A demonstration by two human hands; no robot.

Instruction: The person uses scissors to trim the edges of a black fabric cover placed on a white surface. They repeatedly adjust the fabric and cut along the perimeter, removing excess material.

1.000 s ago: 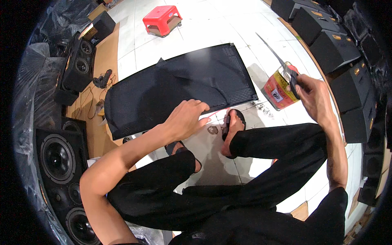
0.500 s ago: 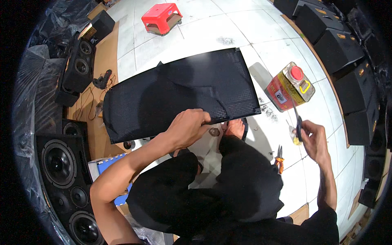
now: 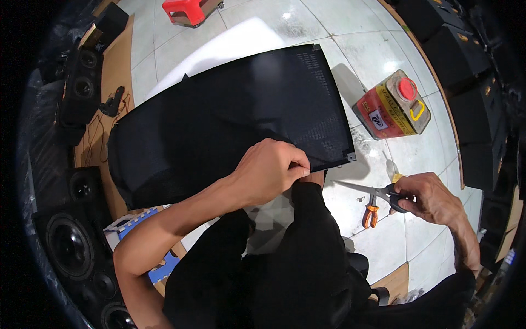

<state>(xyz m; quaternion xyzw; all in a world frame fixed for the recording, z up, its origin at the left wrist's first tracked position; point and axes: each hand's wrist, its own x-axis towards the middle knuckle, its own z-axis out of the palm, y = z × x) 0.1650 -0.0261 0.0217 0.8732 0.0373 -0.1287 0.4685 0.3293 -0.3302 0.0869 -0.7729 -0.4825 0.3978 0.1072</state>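
A large panel covered in black mesh cloth (image 3: 213,120) lies in front of me, with small dark corner pieces at its right end. My left hand (image 3: 274,167) is closed at its near edge, thumb and forefinger pinching the cloth there. What exactly lies between the fingertips is too small to see. To the right, my right hand (image 3: 433,198) holds black-handled scissors (image 3: 378,192), their blades pointing left toward the panel's near right corner. Orange-handled pliers (image 3: 371,215) lie on the floor just below the scissors.
A red and yellow metal can (image 3: 393,107) with a red cap stands right of the panel. Beyond the panel are a white sheet (image 3: 230,46) and a red stool (image 3: 189,11). Speakers (image 3: 68,241) line the left; black cabinets (image 3: 452,66) line the right. A blue-and-white box (image 3: 161,268) sits near my left arm.
My left hand has slid right along the panel's near edge. The scissors in my right hand have swung from pointing away to pointing left. The view has shifted, uncovering the white sheet.
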